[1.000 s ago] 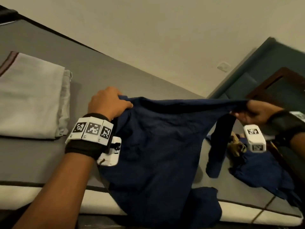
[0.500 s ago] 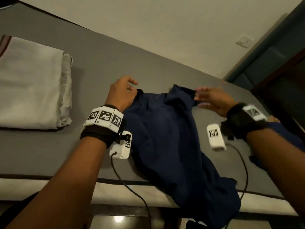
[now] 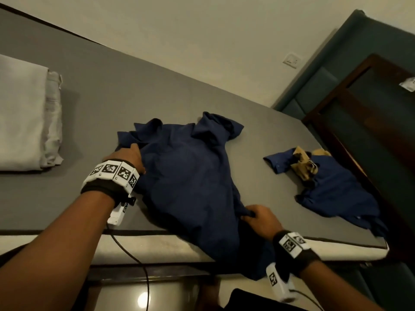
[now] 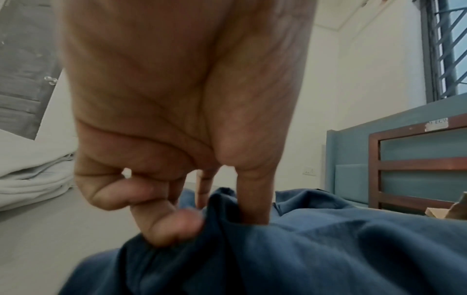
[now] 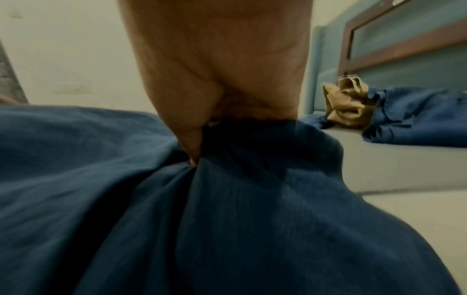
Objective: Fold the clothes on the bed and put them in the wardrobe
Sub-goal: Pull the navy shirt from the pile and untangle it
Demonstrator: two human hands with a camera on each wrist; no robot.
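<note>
One navy shirt, collar farthest away

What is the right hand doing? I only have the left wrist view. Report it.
Observer: The right hand pinches the blue shirt at its right side, close to the near edge of the bed.
Operator: Tell me how the shirt lies.
Observer: It is spread on the bed, with its lower part hanging over the near edge.
Operator: Say what else is unfolded.
Observer: A second blue garment lies crumpled to the right, with a tan cloth at its far end.
</note>
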